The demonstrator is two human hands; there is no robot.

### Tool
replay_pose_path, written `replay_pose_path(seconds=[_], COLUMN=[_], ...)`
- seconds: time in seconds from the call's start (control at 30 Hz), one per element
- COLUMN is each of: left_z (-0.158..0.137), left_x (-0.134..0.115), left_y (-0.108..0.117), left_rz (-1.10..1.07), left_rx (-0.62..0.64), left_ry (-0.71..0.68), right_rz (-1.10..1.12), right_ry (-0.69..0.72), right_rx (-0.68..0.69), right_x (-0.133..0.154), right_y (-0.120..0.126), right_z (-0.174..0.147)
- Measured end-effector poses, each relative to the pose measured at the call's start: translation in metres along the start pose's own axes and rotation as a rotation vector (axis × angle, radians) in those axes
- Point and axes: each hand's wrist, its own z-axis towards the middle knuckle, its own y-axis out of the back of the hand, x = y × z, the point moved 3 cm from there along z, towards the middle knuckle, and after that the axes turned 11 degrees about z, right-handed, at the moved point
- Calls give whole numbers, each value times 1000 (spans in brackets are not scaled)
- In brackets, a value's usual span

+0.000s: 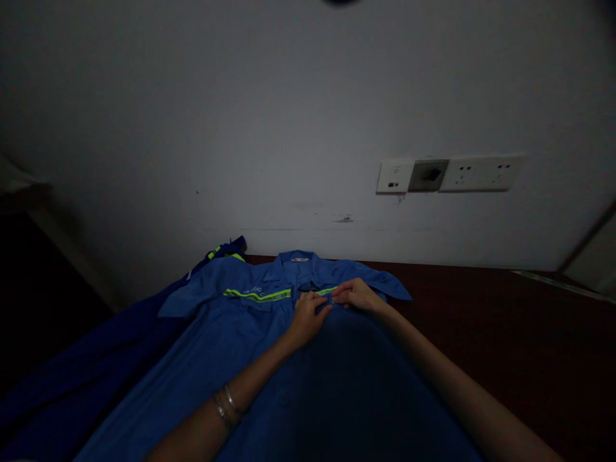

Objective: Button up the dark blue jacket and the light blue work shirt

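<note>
A light-blue short-sleeved work shirt point(245, 327) with yellow-green reflective strips across the chest lies spread out, its collar towards the wall. My left hand point(309, 316) is at the middle of the chest, fingers bent and closed on the front of the shirt. Close beside it on the right, my right hand point(356, 296) pinches the cloth near the reflective strip. A small gap separates the two hands. What exactly lies between the fingertips is hard to make out in the dim light. Bracelets circle my left wrist.
Darker blue clothing point(115, 340) with yellow-green trim lies along the left, partly under the shirt. The dark reddish-brown tabletop point(481, 327) shows at the right. Behind stands a pale wall point(289, 128) with a row of sockets point(481, 174).
</note>
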Motion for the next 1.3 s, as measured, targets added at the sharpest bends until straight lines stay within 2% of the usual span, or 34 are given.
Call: replay_pose_path(seconds=[0.33,0.8,1.07,1.3], left_z=[3,-1,-4,-7], left_x=[1,-3,-6,-11], left_y=[1,13,13,15], left_rz=[-189,-36,40,158], left_rx=[-22,-94,-87,-100], left_ry=[52,13,-12,-69], right_rz=[82,0,-152,-383], right_ry=[22,18,32,158], right_rx=[35,-25,-89,-166], right_x=[0,12,14,25], right_y=[-4,-7,-9,-15], right_z=[0,-7,-8,-18])
